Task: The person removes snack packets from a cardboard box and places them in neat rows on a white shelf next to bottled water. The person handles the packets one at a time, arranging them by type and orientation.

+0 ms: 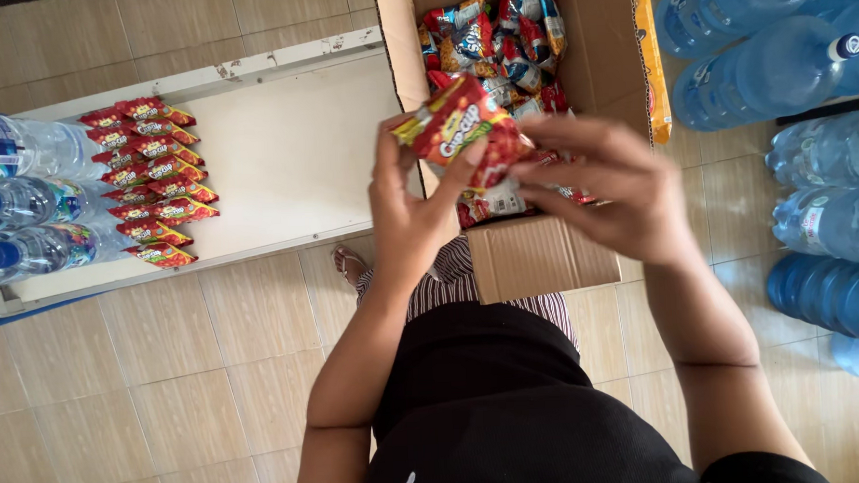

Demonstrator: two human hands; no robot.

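Centre of the frame, upper half: both hands meet over an open cardboard box (pixel 536 256). The left hand (pixel 411 213) holds a red and yellow snack packet (pixel 458 124) from below, its thumb pressed on the packet's lower right edge and its fingers (pixel 387 147) curled round the left side. The right hand (pixel 616 190) comes in from the right; its fingers (pixel 555 130) are bent and close on a cluster of further packets (pixel 500 200) just beneath the first one, partly hidden by the hand. How many packets it grips cannot be told.

The box stands on the tiled floor (pixel 147 399) directly ahead of the person, flaps open, and is filled with mixed red and blue snack packets (pixel 498 36). The held packet is above the near half of the box, clear of its contents.

Left of the frame: a low white shelf (pixel 290 151) carries two neat columns of matching red packets (pixel 152 181), overlapped like tiles. Just beside them, at the far left edge, lie clear water bottles with blue caps (pixel 13 202).

Right edge of the frame: large blue water jugs (pixel 779 62) lie stacked, near the box but apart from it.

A bare foot (pixel 350 264) shows on the floor beside the box's lower left corner.
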